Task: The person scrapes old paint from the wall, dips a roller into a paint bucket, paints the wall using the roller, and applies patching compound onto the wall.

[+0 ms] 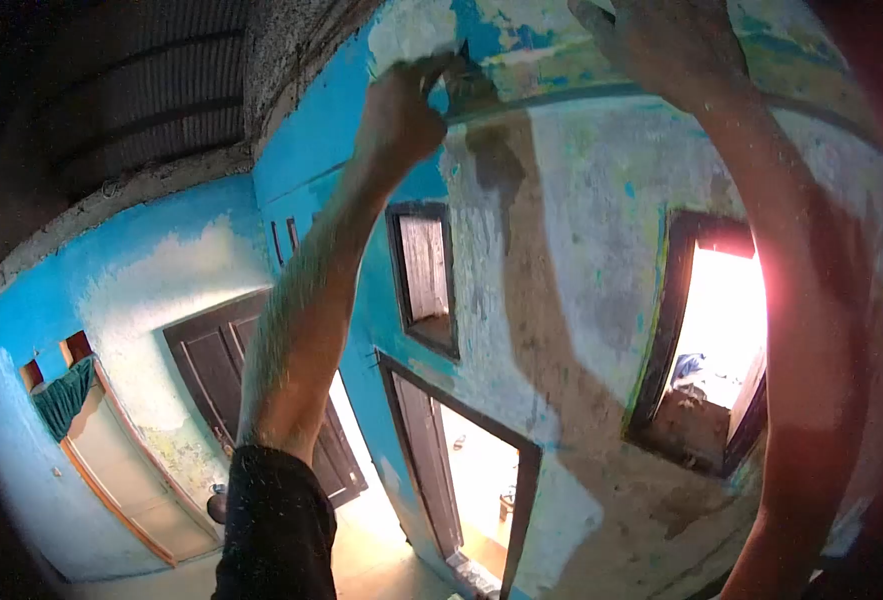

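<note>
**Fingers curled high by the patchy band, left hand at its blue end**

Your left hand point(401, 118) is raised to the upper wall point(601, 180), its fingers point(416, 72) bent inward and the thumb below them, with a bit of blue showing through the gap. A small dark point point(464, 48) shows at the fingertips; you cannot tell from here whether it is a held tool or part of the shadow, nor whether the fingers are clamped on anything.

Your right hand point(676, 60) is up as well, farther right, its forearm rising along the right side of the view. Its fingers run to the top edge and are partly cut off, so whether they are apart, together or gripping cannot be told.

The relation that counts is along the patchy band point(561, 70), where blue, yellowish and pale paint mix. Its long axis runs sideways, just above the dark ridge point(591, 92). The band stretches to the right from your left fingertips, and your right hand lies across it. Your left hand is the nearer one to the solid blue paint point(336, 105).

Below, a long arm shadow point(541, 290) falls down the wall between the small window frame point(395, 270) and the larger window frame point(661, 310).
</note>
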Demonstrator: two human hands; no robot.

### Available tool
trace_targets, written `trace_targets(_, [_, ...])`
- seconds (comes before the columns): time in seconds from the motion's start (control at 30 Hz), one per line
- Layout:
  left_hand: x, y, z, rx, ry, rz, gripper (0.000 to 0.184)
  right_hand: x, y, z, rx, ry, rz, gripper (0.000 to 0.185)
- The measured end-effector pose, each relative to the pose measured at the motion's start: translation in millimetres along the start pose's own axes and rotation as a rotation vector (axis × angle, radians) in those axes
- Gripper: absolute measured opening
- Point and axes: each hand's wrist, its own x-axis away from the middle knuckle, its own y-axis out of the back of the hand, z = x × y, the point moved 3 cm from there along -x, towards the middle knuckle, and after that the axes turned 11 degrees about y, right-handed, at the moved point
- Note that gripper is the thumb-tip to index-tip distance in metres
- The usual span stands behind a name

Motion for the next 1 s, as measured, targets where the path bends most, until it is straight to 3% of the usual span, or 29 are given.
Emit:
trace_targets(0.07, [19,-2,10,0.022,0.015,0.005,0.051,0,2,-1,0.018,-0.003,-0.002,0.060])
trace_targets(0.1, [10,2,7,0.069,-0.143,-0.071,0.052,-2,4,-2,0.029,-0.008,-0.009,0.060])
trace_targets(0.2, [-37,-1,-1,0.037,0.045,-0.007,0.055,-4,3,3,0.007,0.006,-0.013,0.060])
trace_targets(0.33, [33,-5,1,0.056,-0.048,-0.060,0.057,-1,-1,0,-0.012,0.021,-0.028,0.059])
trace_targets(0.53, [-28,-2,-11,-0.009,-0.003,-0.023,0.066,-4,-2,-5,-0.018,0.015,-0.059,0.059])
trace_targets(0.63, [26,-7,-16,-0.042,-0.153,-0.165,0.056,1,-3,-5,-0.049,0.032,-0.044,0.059])
trace_targets(0.77, [-21,10,-20,-0.013,-0.150,-0.063,0.048,-3,-5,-7,-0.015,0.026,-0.040,0.058])
trace_targets(0.83, [-58,1,-18,-0.074,-0.015,-0.073,0.047,-6,-4,-4,0.016,0.020,-0.027,0.058])
trace_targets(1.0, [16,1,-15,0.085,-0.093,-0.053,0.059,-1,3,-9,-0.049,0.033,0.057,0.059])
